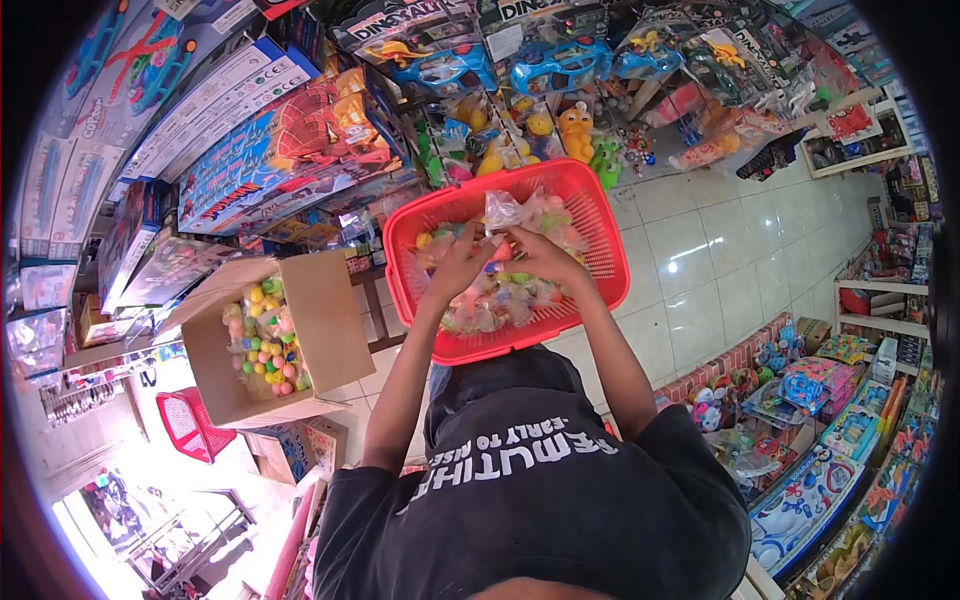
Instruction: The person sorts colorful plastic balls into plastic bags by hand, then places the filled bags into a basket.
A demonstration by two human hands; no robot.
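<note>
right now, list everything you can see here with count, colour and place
red basket: one, red, in front of the person, full of clear packs of small toys
clear bag: one, clear with pastel pieces, raised between the hands
cardboard box: one, brown, open, left of the red basket
ball bags: several, mixed colours, inside the cardboard box
second basket: one, red, lower left
boxed toys: many, mostly blue, stacked at left
toy guns: several, blue, packaged, at top
floor: white tiles, right
left hand: one, on the clear bag
right hand: one, on the clear bag
</note>
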